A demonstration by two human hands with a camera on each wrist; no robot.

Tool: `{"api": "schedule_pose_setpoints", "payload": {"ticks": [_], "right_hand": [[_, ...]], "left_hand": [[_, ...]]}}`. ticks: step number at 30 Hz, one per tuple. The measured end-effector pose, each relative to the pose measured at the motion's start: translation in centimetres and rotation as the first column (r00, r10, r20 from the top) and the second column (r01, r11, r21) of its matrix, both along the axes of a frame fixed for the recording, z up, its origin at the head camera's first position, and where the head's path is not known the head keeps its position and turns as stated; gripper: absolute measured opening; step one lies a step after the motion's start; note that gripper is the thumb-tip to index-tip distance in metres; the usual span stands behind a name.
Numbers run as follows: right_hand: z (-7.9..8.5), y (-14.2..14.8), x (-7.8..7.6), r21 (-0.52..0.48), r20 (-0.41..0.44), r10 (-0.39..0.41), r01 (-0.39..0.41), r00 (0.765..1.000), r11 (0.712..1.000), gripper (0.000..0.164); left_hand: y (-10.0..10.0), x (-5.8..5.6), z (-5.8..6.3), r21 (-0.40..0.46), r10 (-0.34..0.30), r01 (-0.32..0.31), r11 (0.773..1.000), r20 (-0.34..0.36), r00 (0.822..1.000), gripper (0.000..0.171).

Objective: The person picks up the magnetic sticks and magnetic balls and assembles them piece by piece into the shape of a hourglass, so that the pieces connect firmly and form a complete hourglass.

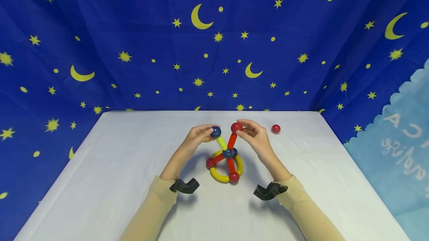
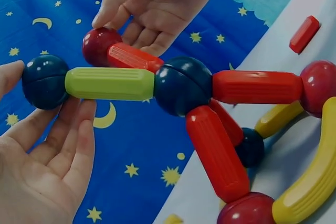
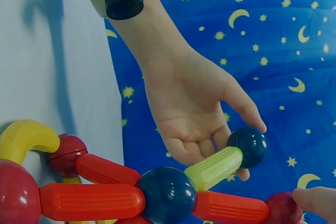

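Note:
A figure of magnetic rods and balls stands between both hands. My left hand pinches the dark blue ball at the tip of a lime-green rod. With thumb and fingers, my right hand grips a red ball on the end of a red rod. Both rods meet at a central blue ball. From it, red rods slope down to two red balls and a blue ball, joined by a ring of yellow curved rods.
A small red piece, round from above, sits on the white tabletop beyond the right hand. The left wrist view shows a red rod on the table. A blue star-patterned cloth hangs behind the table. Each wrist wears a black mount.

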State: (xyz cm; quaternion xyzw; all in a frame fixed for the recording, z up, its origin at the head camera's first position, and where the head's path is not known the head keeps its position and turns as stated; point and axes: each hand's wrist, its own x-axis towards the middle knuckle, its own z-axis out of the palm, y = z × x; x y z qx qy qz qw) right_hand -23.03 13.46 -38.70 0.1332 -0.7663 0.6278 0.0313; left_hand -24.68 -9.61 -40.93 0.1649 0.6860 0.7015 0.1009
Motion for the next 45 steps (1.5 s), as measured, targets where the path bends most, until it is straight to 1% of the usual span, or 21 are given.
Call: {"api": "schedule_pose_setpoints", "payload": {"ticks": [2,3,5,8,10,12,15,18,23,27,29,32,33,35,36,37,38,39,41,43,45], "right_hand": [[0.0,-0.1,-0.2,-0.004,-0.001,0.018,-0.018,1.000,1.000,0.039],[0.0,-0.1,-0.3,-0.009,-0.004,0.029,-0.029,1.000,1.000,0.039],[-0.1,-0.2,-0.5,-0.014,-0.013,0.043,-0.043,0.999,0.999,0.039],[-0.1,-0.1,-0.9,-0.012,-0.025,0.055,-0.055,0.998,0.998,0.038],[-0.1,-0.1,-1.1,-0.002,-0.031,0.060,-0.060,0.998,0.998,0.037],[-0.2,-0.1,-1.3,0.014,-0.032,0.072,-0.071,0.997,0.997,0.037],[-0.3,-0.3,-1.6,0.050,-0.034,0.092,-0.090,0.995,0.995,0.038],[-0.3,-0.4,-1.8,0.097,-0.047,0.103,-0.098,0.994,0.990,0.038],[-0.4,-0.7,-2.1,0.164,-0.098,0.120,-0.103,0.988,0.981,0.039],[-0.5,-0.8,-2.4,0.185,-0.129,0.148,-0.123,0.981,0.975,0.040],[-0.5,-0.7,-2.8,0.167,-0.114,0.153,-0.133,0.982,0.977,0.038],[-0.7,-0.4,-4.2,0.122,-0.072,0.135,-0.125,0.988,0.985,0.038],[-0.9,-0.3,-4.9,0.117,-0.052,0.130,-0.123,0.990,0.985,0.038],[-1.7,-0.2,-6.9,0.129,0.000,0.149,-0.147,0.989,0.981,0.039],[-2.2,-0.2,-8.1,0.151,0.024,0.174,-0.175,0.985,0.973,0.038],[-2.7,-0.2,-9.2,0.190,0.043,0.206,-0.211,0.978,0.959,0.038],[-3.3,-0.2,-10.3,0.235,0.060,0.247,-0.254,0.967,0.938,0.037],[-3.9,-0.2,-11.3,0.281,0.077,0.288,-0.298,0.954,0.912,0.038],[-5.0,-0.4,-12.9,0.346,0.092,0.381,-0.388,0.920,0.854,0.042],[-5.9,-0.5,-14.1,0.411,0.075,0.467,-0.454,0.881,0.791,0.047],[-6.6,-0.8,-14.9,0.449,0.072,0.542,-0.512,0.838,0.732,0.050]], "left_hand": [[0.1,0.1,-0.2,0.003,-0.033,0.033,0.999,-0.008,0.999,0.052],[0.2,0.2,-0.2,0.009,-0.059,0.059,0.998,-0.006,0.998,0.056],[0.6,0.5,-0.5,0.049,-0.123,0.123,0.991,0.005,0.992,0.064],[1.6,0.9,-0.8,0.167,-0.212,0.199,0.966,0.063,0.975,0.069],[2.0,1.0,-0.7,0.245,-0.238,0.206,0.947,0.109,0.965,0.069],[2.2,1.1,-0.5,0.293,-0.235,0.185,0.938,0.147,0.961,0.068],[2.1,0.9,-0.4,0.308,-0.209,0.148,0.940,0.176,0.962,0.067],[2.0,0.7,-0.3,0.305,-0.187,0.128,0.944,0.174,0.967,0.063],[1.8,0.6,0.0,0.320,-0.192,0.136,0.938,0.154,0.969,0.058],[1.8,0.5,0.5,0.339,-0.193,0.140,0.930,0.128,0.973,0.057],[1.7,0.4,0.6,0.347,-0.193,0.138,0.927,0.128,0.973,0.057],[1.7,0.3,0.6,0.352,-0.191,0.133,0.927,0.138,0.972,0.057],[1.7,0.2,0.5,0.350,-0.189,0.130,0.928,0.140,0.972,0.057],[1.6,0.2,0.4,0.348,-0.182,0.124,0.929,0.138,0.974,0.057],[1.7,0.2,0.4,0.346,-0.178,0.122,0.930,0.135,0.975,0.057],[1.7,0.2,0.3,0.345,-0.175,0.121,0.931,0.131,0.976,0.057],[1.7,0.2,0.2,0.345,-0.171,0.118,0.931,0.127,0.977,0.057],[1.8,0.3,0.1,0.345,-0.167,0.114,0.932,0.128,0.978,0.057],[2.1,0.4,-0.2,0.355,-0.170,0.115,0.928,0.127,0.977,0.057],[2.4,0.6,-0.5,0.362,-0.182,0.126,0.924,0.124,0.975,0.058],[2.8,0.7,-0.8,0.347,-0.194,0.143,0.927,0.118,0.974,0.058]]}}
